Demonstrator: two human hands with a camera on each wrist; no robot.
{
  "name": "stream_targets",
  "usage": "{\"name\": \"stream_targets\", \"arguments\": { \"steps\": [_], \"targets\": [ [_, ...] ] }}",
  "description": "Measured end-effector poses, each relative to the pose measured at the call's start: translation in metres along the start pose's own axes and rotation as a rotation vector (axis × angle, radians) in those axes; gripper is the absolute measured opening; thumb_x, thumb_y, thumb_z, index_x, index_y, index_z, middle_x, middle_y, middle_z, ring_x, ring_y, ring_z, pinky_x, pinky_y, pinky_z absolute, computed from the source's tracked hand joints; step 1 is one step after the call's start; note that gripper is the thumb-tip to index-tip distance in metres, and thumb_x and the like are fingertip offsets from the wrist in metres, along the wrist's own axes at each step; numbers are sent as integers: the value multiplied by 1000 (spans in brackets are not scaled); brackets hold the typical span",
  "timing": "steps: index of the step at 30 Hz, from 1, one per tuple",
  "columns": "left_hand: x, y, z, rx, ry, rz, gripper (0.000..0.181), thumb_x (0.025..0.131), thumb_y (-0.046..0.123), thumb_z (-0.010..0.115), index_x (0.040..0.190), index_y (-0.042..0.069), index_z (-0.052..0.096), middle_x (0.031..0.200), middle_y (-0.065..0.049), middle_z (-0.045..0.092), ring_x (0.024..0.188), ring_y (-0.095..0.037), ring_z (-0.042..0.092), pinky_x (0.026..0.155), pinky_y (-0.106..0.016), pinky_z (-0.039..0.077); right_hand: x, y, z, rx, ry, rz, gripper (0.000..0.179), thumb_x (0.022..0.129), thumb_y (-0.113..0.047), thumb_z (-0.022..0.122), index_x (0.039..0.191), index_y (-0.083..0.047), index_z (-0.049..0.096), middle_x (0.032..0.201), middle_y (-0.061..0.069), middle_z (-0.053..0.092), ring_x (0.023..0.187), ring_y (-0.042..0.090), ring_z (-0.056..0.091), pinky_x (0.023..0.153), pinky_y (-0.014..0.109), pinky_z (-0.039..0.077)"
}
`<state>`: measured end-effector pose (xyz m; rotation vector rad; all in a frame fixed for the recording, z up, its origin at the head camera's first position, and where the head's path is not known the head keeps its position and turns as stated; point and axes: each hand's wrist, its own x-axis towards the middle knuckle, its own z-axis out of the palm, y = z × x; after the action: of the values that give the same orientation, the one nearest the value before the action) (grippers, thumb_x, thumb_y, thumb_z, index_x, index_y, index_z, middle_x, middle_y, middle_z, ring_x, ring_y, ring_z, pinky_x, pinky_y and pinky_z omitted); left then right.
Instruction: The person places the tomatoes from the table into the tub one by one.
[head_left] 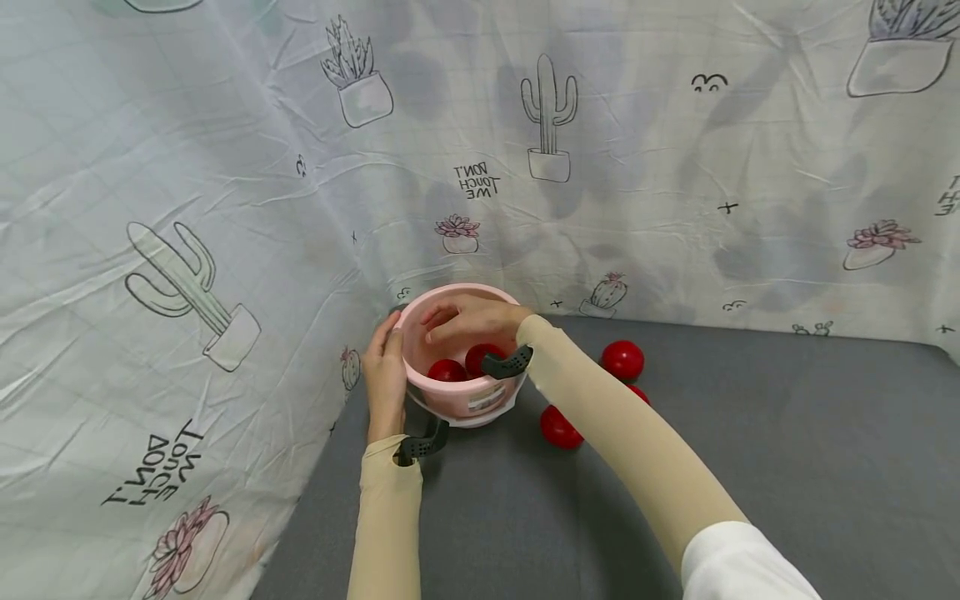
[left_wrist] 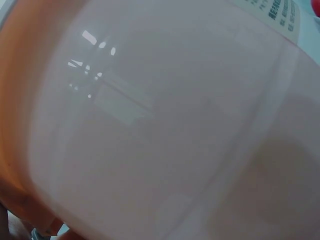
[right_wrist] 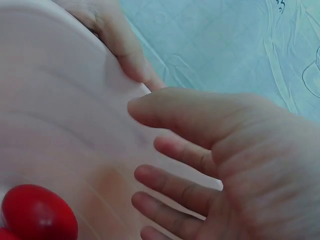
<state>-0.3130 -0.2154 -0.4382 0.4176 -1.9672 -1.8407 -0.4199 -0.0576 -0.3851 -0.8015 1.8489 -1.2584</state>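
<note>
A pale pink plastic bucket (head_left: 459, 402) with a label on its front stands near the back left of the table. My left hand (head_left: 386, 375) holds it at the left rim, and its wall fills most of the left wrist view. Inside lie two glossy, tomato-like red balls, one on the left (head_left: 447, 371) and one on the right (head_left: 480, 358). My right hand (head_left: 472, 318) reaches over the rim into the bucket. Its fingers (right_wrist: 172, 192) are spread and loosely bent with nothing between them, up and to the right of a red ball (right_wrist: 40, 212) in the right wrist view.
Right of the bucket, more red balls lie on the dark grey table (head_left: 787, 467): one at the back (head_left: 622, 360), one nearer (head_left: 559, 427), and another partly hidden by my right forearm. A cactus-print cloth (head_left: 637, 208) hangs behind and along the left side.
</note>
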Motion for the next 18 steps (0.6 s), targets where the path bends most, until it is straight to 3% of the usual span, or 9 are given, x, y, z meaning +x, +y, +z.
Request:
{"name": "stream_targets", "arguments": {
  "steps": [9, 14, 18],
  "targets": [
    [5, -2, 0, -20, 6, 6, 42, 107, 29, 45, 147, 21, 55, 154, -1, 50, 143, -22, 44, 123, -49, 33, 1, -8, -6, 122, 78, -124, 46, 98, -28, 64, 141, -13, 55, 137, 8, 64, 130, 32, 60, 115, 47, 45],
    [5, -2, 0, -25, 11, 21, 41, 107, 26, 46, 146, 19, 56, 154, -2, 51, 143, -22, 45, 123, -48, 33, -7, -12, -7, 246, 107, -161, 46, 101, -26, 59, 143, -9, 52, 140, 16, 62, 133, 37, 56, 118, 52, 40],
    [6, -3, 0, -26, 9, 31, 41, 107, 25, 46, 146, 18, 56, 154, -3, 51, 143, -22, 45, 122, -47, 35, -20, -19, -14, 264, 135, -235, 40, 103, -18, 55, 141, -6, 53, 142, 24, 58, 135, 44, 52, 118, 55, 39]
  ]
}}
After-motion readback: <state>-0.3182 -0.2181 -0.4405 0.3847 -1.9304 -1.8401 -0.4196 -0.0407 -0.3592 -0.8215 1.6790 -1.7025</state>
